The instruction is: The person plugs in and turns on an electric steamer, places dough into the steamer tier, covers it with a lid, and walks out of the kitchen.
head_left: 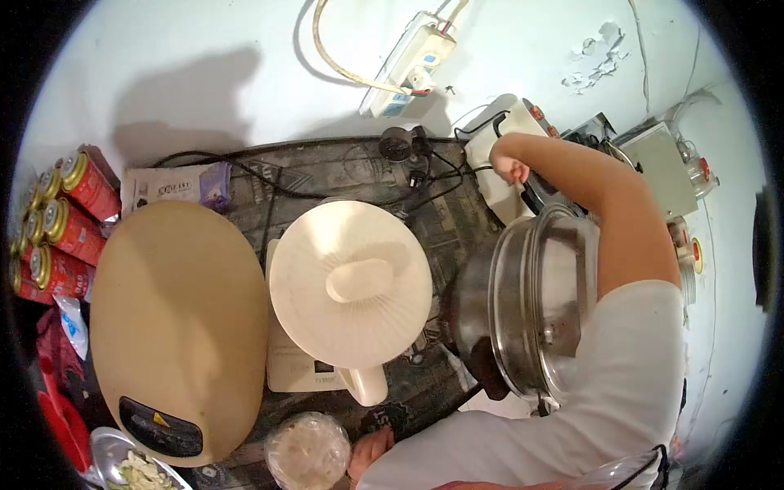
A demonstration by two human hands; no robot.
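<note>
Head view: right hand (510, 167) beyond pot (516, 302), left hand (371, 453) near table edge (435, 411)

Pale appliance (493, 194) at the back right — round, clear-plastic-covered container (306, 453) at the front, left of centre.

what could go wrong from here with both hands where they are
The right hand reaches out beyond the big steel pot, with the white sleeve close beside it, so pulling the arm back might bump the pot. Whether it is hot can't be told.

The left hand is right next to the round plastic container; a careless sideways move could nudge it.
</note>
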